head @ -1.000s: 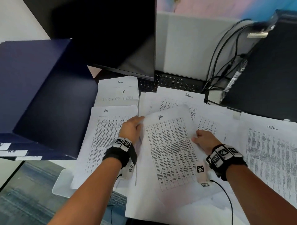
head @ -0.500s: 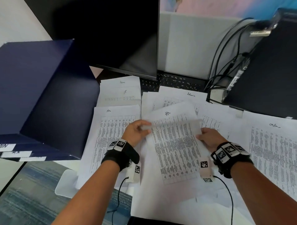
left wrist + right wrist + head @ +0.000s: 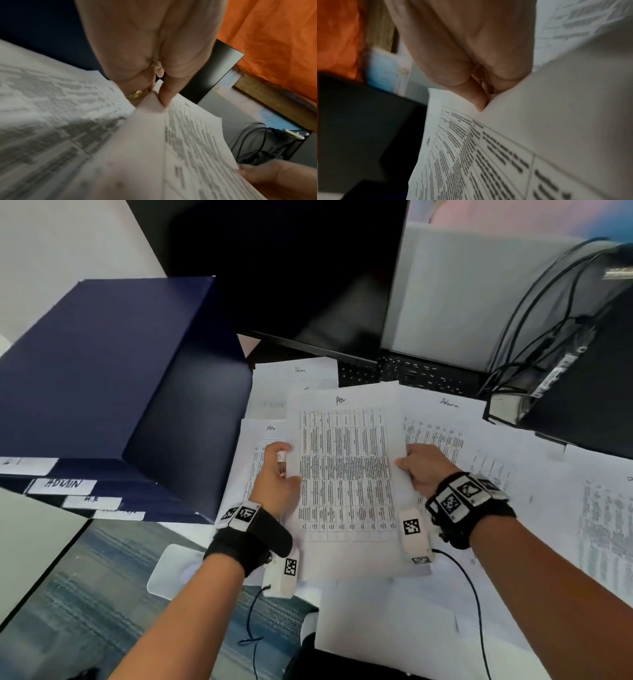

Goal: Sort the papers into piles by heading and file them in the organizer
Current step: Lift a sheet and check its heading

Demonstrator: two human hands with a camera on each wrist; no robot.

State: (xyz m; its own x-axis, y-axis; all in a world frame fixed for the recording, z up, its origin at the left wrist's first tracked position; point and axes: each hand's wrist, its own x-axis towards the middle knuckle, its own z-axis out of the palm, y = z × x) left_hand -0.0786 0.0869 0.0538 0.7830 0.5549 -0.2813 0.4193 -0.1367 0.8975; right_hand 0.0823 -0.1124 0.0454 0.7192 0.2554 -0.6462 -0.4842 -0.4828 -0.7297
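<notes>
A printed sheet with a table and the handwritten heading "HR" (image 3: 346, 474) is lifted off the desk between both hands. My left hand (image 3: 279, 474) pinches its left edge, thumb on top (image 3: 164, 97). My right hand (image 3: 419, 469) pinches its right edge with the thumb (image 3: 478, 100) over the paper (image 3: 488, 155). Under it lies another "HR" sheet (image 3: 260, 450) on the left. Two "Admin" sheets lie behind: one (image 3: 298, 371) at the back, one (image 3: 442, 419) to the right. The dark blue organizer (image 3: 102, 392) stands at the left with labelled trays, one reading "ADMIN" (image 3: 63, 484).
A black monitor (image 3: 308, 275) stands behind the papers, with a keyboard (image 3: 421, 371) beneath its edge. A black computer case (image 3: 589, 392) with cables (image 3: 534, 313) is at the right. More printed sheets (image 3: 599, 525) cover the desk's right side. The floor shows at the lower left.
Both hands have taken hold of the "HR" sheet by its side edges and lifted it off the pile, moving it up and slightly left and squaring it.
</notes>
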